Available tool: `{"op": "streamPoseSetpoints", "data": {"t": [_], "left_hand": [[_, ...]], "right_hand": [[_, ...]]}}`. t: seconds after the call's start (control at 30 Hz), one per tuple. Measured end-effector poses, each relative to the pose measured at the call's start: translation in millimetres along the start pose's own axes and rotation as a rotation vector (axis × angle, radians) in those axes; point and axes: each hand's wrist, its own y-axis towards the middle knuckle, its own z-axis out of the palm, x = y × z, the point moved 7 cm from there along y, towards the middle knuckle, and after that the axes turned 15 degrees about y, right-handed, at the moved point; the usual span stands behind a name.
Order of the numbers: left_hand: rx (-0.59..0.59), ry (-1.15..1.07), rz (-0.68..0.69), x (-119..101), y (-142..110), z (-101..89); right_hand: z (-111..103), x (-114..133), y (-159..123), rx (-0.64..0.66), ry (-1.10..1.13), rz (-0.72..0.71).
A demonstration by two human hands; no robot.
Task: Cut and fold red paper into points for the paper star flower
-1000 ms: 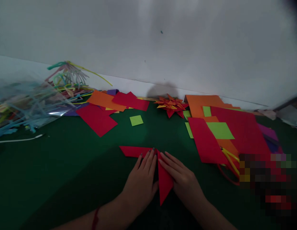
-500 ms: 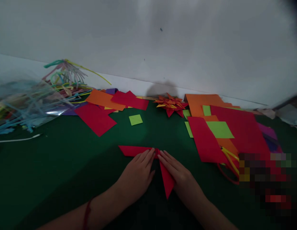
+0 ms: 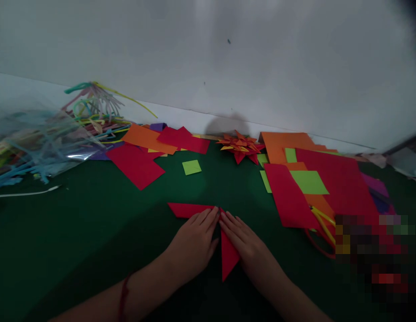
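While the left hand (image 3: 194, 237) pressed its fingertips, held close together, on one leg of the folded red paper (image 3: 187, 210), w/ thumb clear, the right hand (image 3: 246, 241) lay along the other leg, fingers nearly together; R thumb was hidden, so couldn't tell if it pinched. Paper sat on the green tabletop (image 3: 103, 205), nearer the person than the light-green square (image 3: 191, 167). Main risk, prob.: uneven pressure or a slip at the corner btwn the fingertips, which could've skewed the crease.
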Motion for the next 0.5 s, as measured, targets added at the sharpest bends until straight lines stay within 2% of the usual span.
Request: {"op": "streamPoseSetpoints", "data": {"t": [0.5], "left_hand": [[-0.033, 0.036, 0.019, -1.8, 6.7, 3.2]], "right_hand": [[-0.3, -2.2, 1.7, 0.028, -0.019, 0.011]]}}
